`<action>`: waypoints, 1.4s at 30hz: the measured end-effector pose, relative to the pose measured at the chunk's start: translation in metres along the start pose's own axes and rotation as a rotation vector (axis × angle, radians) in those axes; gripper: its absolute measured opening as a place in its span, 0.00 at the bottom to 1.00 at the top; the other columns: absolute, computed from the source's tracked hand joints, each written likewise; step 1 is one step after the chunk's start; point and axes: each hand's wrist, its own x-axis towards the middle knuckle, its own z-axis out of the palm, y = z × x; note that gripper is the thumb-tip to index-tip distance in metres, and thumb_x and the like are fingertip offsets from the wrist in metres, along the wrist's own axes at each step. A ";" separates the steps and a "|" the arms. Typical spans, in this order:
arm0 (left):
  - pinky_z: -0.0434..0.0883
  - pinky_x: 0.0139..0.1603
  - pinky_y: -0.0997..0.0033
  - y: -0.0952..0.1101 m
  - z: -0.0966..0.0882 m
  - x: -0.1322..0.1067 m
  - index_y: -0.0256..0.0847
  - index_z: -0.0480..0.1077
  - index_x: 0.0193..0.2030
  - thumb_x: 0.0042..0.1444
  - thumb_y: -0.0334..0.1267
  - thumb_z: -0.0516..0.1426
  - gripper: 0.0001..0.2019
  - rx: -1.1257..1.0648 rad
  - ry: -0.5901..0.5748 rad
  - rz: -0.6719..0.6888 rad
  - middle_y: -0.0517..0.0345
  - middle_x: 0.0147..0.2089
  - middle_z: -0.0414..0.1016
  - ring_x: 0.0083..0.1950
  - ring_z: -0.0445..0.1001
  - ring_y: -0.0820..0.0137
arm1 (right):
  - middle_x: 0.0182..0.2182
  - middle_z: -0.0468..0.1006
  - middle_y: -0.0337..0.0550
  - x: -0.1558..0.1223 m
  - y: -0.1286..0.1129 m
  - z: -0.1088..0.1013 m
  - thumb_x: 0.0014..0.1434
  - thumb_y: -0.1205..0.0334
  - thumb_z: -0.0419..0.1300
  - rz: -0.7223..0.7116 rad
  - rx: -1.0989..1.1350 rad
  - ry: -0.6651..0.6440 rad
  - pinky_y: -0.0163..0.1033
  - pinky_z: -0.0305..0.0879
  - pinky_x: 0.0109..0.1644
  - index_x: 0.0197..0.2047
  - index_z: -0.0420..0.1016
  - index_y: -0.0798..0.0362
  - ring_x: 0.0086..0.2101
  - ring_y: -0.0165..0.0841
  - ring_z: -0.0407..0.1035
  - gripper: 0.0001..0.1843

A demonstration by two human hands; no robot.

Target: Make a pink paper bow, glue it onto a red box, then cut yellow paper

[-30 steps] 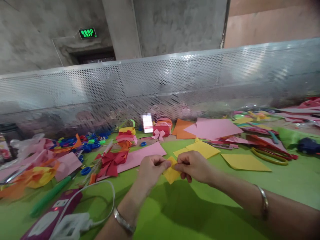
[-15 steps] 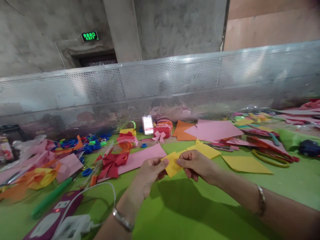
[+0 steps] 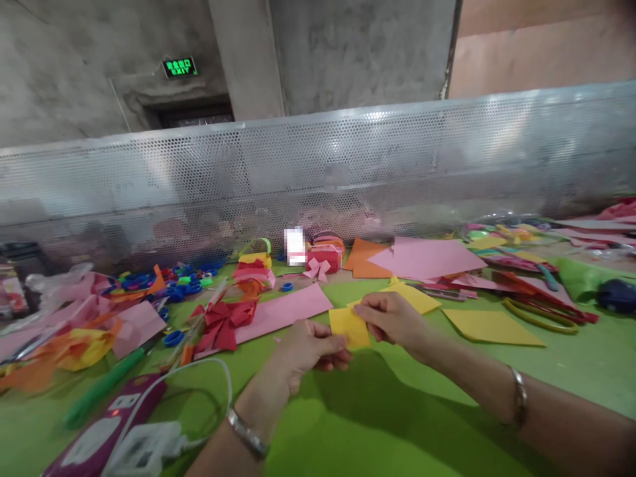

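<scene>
Between my hands is a small square of yellow paper [image 3: 348, 326], held up over the green tabletop [image 3: 377, 424]. My left hand [image 3: 313, 348] pinches its lower left corner between thumb and fingers. On the upper right edge, my right hand [image 3: 390, 318] grips the same paper with thumb and forefinger. Just behind the right hand lies a larger yellow sheet [image 3: 417, 298], and a second yellow sheet [image 3: 491, 326] rests to its right. A pink paper strip [image 3: 285, 311] and a red paper bow [image 3: 227, 323] lie beyond my left hand.
A purple power strip [image 3: 106, 424] with a white charger [image 3: 149, 450] and cable sits at the near left, beside a green-handled tool [image 3: 104, 391]. Scissors with yellow handles [image 3: 539, 318] lie to the right. A perforated metal panel [image 3: 298, 179] closes off the back.
The yellow square has turned in my fingers and shows a flatter face. My left hand has shifted slightly right and down, to the lower corner; my right hand still pinches the paper.
</scene>
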 end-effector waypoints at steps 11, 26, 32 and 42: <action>0.65 0.36 0.73 0.002 0.005 0.005 0.37 0.75 0.34 0.41 0.38 0.64 0.12 -0.021 0.091 0.370 0.55 0.34 0.77 0.34 0.70 0.71 | 0.08 0.56 0.29 -0.001 0.003 0.008 0.53 0.63 0.47 0.287 0.090 -0.213 0.29 0.40 0.13 0.20 0.62 0.53 0.09 0.22 0.43 0.12; 0.66 0.26 0.78 -0.005 -0.002 0.017 0.35 0.70 0.34 0.60 0.45 0.48 0.16 -0.510 0.239 -0.074 0.53 0.30 0.76 0.26 0.72 0.75 | 0.10 0.56 0.28 0.003 0.007 0.004 0.50 0.50 0.56 0.018 0.054 -0.046 0.32 0.37 0.19 0.18 0.59 0.52 0.14 0.21 0.44 0.18; 0.68 0.27 0.77 -0.010 0.008 0.012 0.34 0.72 0.31 0.39 0.29 0.67 0.11 -0.481 0.059 -0.016 0.56 0.26 0.76 0.24 0.71 0.75 | 0.10 0.60 0.30 0.001 0.012 0.009 0.47 0.49 0.59 0.033 -0.018 -0.165 0.31 0.38 0.18 0.17 0.61 0.53 0.13 0.21 0.46 0.19; 0.70 0.26 0.76 -0.008 0.003 0.017 0.34 0.71 0.30 0.43 0.23 0.63 0.07 -0.485 0.156 -0.024 0.55 0.28 0.76 0.26 0.73 0.73 | 0.14 0.63 0.31 0.003 -0.044 -0.047 0.52 0.55 0.56 -0.210 -0.201 0.182 0.32 0.44 0.20 0.26 0.71 0.55 0.16 0.22 0.50 0.12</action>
